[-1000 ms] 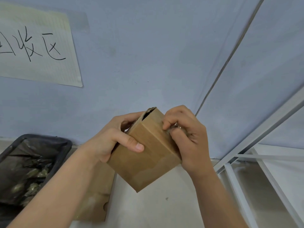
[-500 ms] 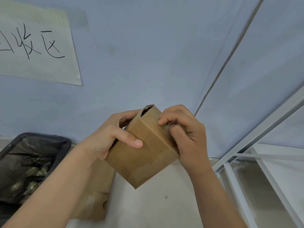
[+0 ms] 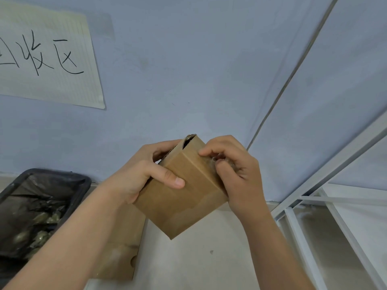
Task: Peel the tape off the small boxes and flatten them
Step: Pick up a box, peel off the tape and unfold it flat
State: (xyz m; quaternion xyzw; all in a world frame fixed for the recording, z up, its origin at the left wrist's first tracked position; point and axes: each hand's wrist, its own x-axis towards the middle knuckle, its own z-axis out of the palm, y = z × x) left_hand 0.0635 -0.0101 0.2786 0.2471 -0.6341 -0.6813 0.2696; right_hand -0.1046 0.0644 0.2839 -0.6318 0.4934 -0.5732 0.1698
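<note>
A small brown cardboard box [image 3: 182, 197] is held up in front of me, tilted, with one corner pointing down and an open gap at its top. My left hand [image 3: 142, 174] grips its left side, thumb across the front face and fingers behind. My right hand [image 3: 234, 172] is at the box's right face, fingers and thumb pinching a crumpled strip of clear tape [image 3: 213, 162] still stuck to that face.
A black bin lined with a dark bag [image 3: 41, 206] stands at the lower left. A flattened brown carton [image 3: 121, 254] lies on the floor beneath my left forearm. A white metal frame [image 3: 314, 206] runs along the right. A handwritten paper sign [image 3: 48, 59] hangs on the blue wall.
The box and both hands have risen slightly. My right fingers keep working the tape on the right face; the grip of my left hand is the same.
</note>
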